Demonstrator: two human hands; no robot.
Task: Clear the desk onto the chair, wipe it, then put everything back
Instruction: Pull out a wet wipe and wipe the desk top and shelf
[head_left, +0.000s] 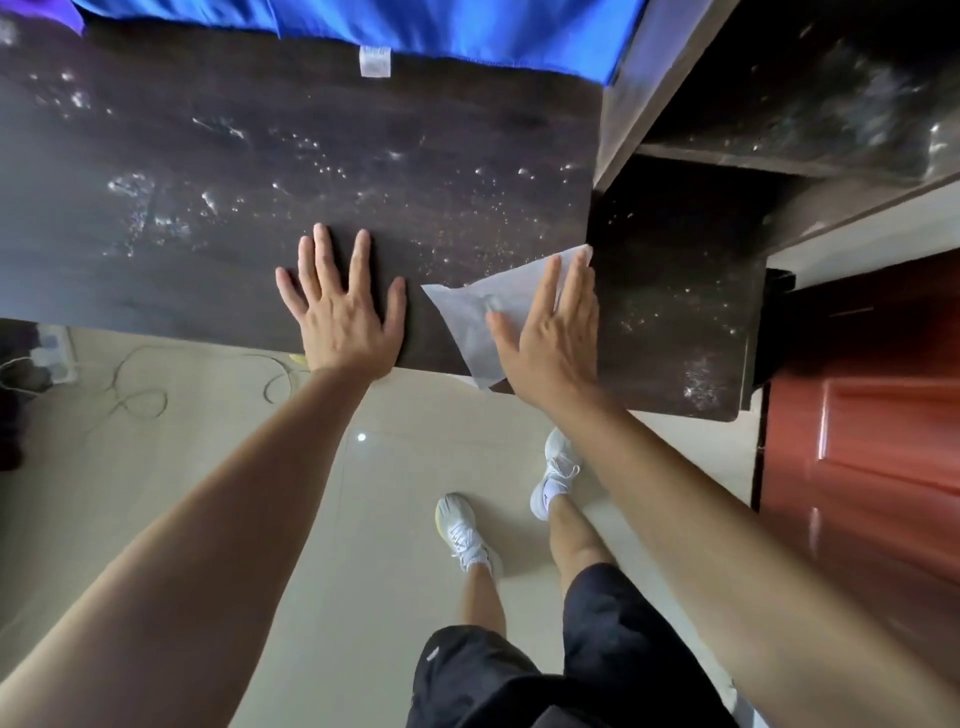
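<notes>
The dark wooden desk (208, 171) fills the upper half of the head view, its top bare and speckled with shiny wet spots. A white paper tissue (467, 317) lies flat near the front edge, one corner hanging over it. My right hand (550, 332) presses flat on the tissue with fingers stretched out. My left hand (343, 306) rests flat on the bare desk top just left of the tissue, fingers spread and holding nothing. No chair is in view.
Blue fabric (415, 26) with a white label hangs over the desk's far edge. A dark shelf unit (779, 104) stands at the right, a reddish door (872, 426) below it. Cables (135, 395) and a power strip lie on the tiled floor at left.
</notes>
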